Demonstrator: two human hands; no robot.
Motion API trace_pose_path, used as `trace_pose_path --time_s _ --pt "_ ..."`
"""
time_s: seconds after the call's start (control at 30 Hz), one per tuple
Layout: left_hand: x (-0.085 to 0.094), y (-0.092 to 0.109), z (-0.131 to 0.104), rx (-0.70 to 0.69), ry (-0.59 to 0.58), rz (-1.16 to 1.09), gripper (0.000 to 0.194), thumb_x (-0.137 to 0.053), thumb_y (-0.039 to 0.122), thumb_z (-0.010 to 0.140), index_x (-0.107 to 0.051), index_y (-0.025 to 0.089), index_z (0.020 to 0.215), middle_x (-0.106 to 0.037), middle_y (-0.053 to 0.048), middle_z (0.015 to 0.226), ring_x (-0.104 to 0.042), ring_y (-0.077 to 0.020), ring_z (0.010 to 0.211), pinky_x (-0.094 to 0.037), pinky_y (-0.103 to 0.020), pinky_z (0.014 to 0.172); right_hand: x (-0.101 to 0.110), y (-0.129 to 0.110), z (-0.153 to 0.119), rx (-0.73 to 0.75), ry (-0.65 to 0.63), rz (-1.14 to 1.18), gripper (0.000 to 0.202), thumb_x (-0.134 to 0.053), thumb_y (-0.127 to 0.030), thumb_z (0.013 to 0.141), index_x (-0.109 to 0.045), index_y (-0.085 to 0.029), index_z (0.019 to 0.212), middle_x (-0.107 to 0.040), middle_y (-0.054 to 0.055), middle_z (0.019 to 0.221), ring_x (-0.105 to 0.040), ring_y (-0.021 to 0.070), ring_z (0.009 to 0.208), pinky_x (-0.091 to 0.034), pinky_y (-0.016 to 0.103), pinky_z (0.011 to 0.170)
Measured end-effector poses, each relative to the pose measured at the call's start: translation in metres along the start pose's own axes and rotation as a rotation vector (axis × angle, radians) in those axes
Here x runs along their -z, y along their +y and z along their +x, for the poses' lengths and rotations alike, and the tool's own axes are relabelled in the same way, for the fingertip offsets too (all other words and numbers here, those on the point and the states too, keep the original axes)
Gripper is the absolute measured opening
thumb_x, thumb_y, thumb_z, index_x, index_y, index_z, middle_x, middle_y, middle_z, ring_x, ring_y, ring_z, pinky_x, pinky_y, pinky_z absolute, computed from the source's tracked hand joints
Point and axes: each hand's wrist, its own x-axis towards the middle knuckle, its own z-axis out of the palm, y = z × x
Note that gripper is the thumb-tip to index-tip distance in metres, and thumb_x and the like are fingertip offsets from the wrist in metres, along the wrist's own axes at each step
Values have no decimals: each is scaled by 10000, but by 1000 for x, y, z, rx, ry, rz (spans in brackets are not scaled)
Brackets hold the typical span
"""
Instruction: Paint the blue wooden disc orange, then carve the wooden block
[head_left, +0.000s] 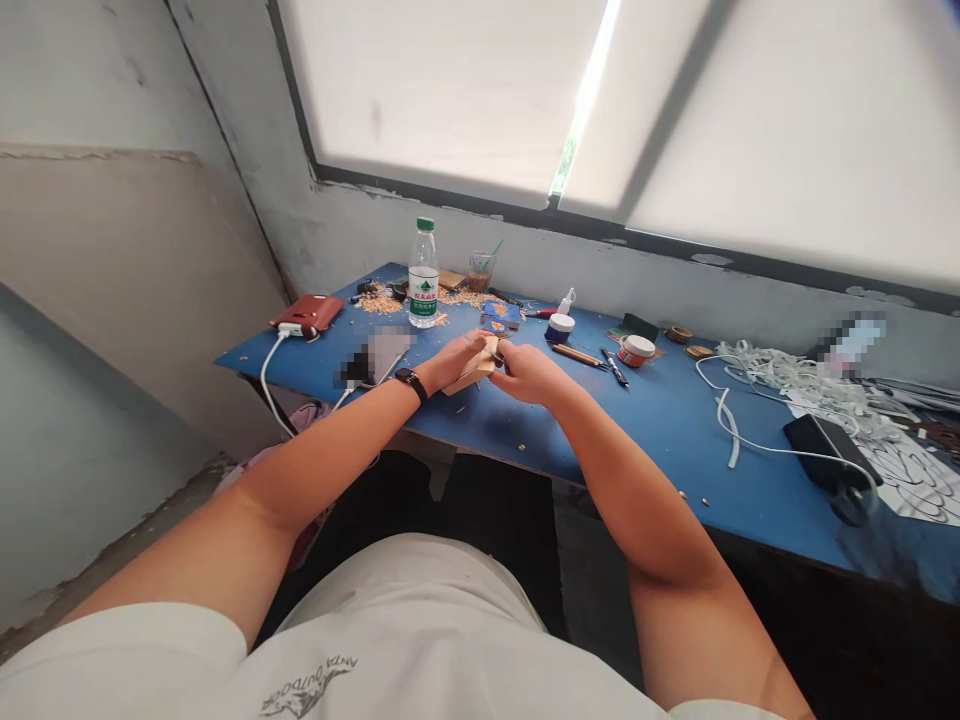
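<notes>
Near the front edge of the blue table, my left hand, with a black watch on its wrist, is closed round a pale wooden block. My right hand is closed at the block's right side, its fingers round a thin tool whose tip meets the wood; the tool is too small to make out well. Just behind the hands lie small blue and orange painted pieces. A grey phone-like object is left of my left hand.
On the blue table stand a water bottle, a cup, paint jars and pens. Wood shavings lie behind. A brown leather case is left; cables, a black case and paper strips are right.
</notes>
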Motion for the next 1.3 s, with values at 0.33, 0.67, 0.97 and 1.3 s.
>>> trace_pose_path --time_s 0.33,0.67,0.97,1.3 --pt "-1 1 7 164 97 -112 665 -879 813 1017 -776 223 1303 -798 -74 1099 -803 -303 1076 -634 -405 938 1 14 3 44 -26 33 332 -518 -321 1244 -832 -213 1227 -834 85 1027 -659 253 893 -385 348 809" --pt "6 3 -3 -53 17 69 798 -753 968 1012 -778 199 1224 -801 -93 1125 -728 -288 1024 -580 -413 922 -15 39 10 207 15 169 382 -611 -522 1297 -762 -233 1097 -679 7 822 -525 193 733 -343 342 753" --pt "8 -3 3 -84 10 159 782 -773 986 1064 -729 209 1138 -744 -35 981 -659 -224 898 -514 -363 831 -34 51 23 165 71 148 384 -639 -532 1291 -833 -228 1160 -734 48 851 -564 235 759 -357 366 776" --pt "9 0 5 -101 78 360 491 -769 688 1167 -747 209 1064 -793 -51 927 -706 -246 873 -496 -364 812 -30 42 21 73 54 42 345 -636 -400 1280 -872 -205 1123 -780 75 884 -621 246 806 -348 362 789"
